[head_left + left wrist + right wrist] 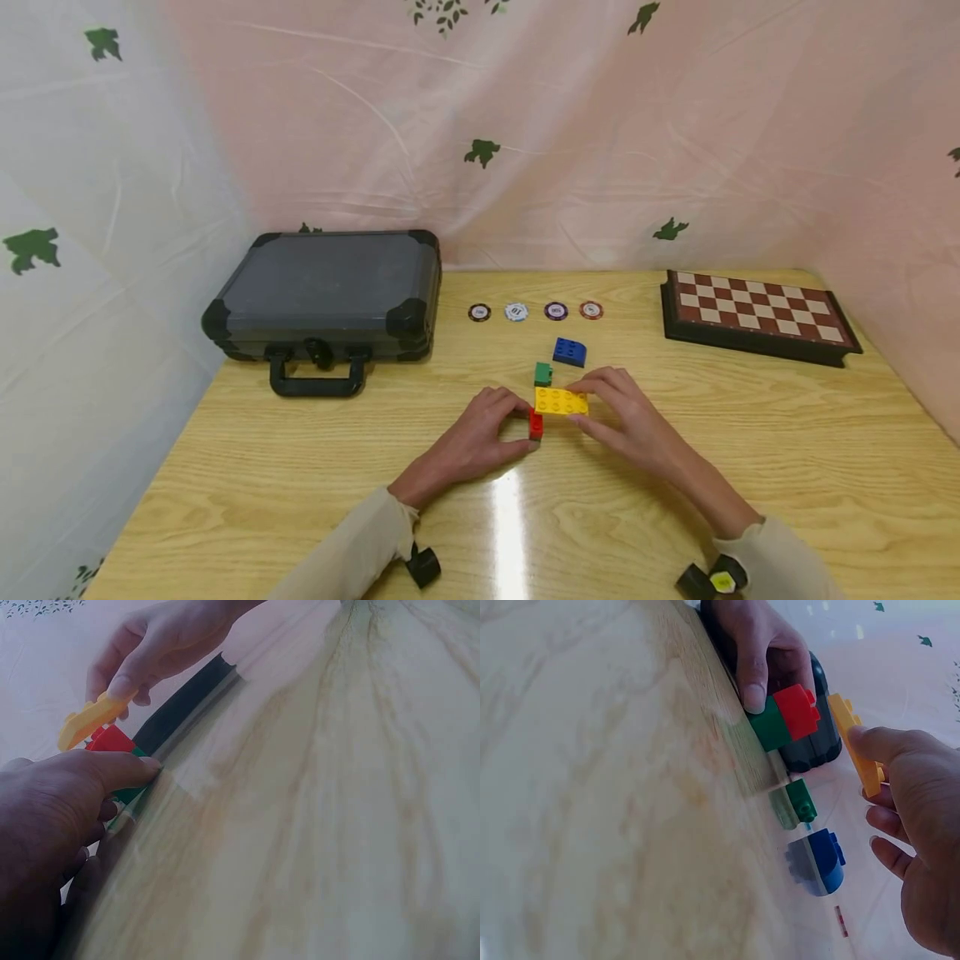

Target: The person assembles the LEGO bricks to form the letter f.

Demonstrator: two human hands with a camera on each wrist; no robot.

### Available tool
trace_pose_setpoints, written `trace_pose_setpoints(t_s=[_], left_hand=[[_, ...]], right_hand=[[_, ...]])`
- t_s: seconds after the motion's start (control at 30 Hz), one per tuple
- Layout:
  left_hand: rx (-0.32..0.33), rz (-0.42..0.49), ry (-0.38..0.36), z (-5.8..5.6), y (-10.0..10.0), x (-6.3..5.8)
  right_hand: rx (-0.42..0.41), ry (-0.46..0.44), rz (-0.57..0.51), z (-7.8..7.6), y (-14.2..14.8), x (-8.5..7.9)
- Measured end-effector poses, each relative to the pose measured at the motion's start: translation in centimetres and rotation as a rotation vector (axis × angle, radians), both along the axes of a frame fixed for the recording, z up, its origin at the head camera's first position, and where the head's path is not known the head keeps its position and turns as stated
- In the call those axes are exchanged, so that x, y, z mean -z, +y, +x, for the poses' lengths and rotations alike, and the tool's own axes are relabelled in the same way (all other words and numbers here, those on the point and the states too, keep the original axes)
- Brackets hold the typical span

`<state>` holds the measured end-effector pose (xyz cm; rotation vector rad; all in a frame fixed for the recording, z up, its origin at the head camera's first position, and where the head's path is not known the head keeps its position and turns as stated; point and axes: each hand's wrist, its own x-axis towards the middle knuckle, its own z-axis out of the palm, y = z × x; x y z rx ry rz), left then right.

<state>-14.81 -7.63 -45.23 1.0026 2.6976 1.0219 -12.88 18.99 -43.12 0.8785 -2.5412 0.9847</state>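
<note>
On the table, my left hand (pixel 483 437) grips a small stack, its thumb on one side and fingers on the other. The stack is a red toy building brick (pixel 796 711) on top of a green brick (pixel 771 731). My right hand (pixel 633 421) pinches a flat yellow brick (pixel 555 402) by its right end, thumb against fingers. In the right wrist view the yellow brick is tilted, close over the red brick's studs. Just beyond the hands lie a loose green brick (pixel 542 375), on its side, and a blue brick (pixel 568 353) with a rounded end.
A dark grey carrying case (pixel 330 279) stands at the back left, its handle (pixel 318 387) toward me. Several poker chips, among them a purple chip (pixel 556 311), lie in a row behind the bricks. At the back right sits a checkered board (pixel 757 308). Patterned cloth (pixel 525 192) hangs behind.
</note>
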Motion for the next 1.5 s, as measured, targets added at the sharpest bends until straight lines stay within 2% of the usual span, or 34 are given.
trace_pose_setpoints(t_s=[0.57,1.13,1.5], left_hand=[[-0.013,-0.010,0.021,0.0,0.0,0.1],[0.003,0.001,0.076,0.0,-0.1,0.2],[-0.001,0.009,0.051,0.1,0.0,0.1]], right_hand=[[-0.070,0.023,-0.014,0.3,-1.1,0.2],[-0.090,0.033,-0.011,0.4,-1.7,0.4],[-0.097,0.035,-0.006,0.4,-1.8,0.5]])
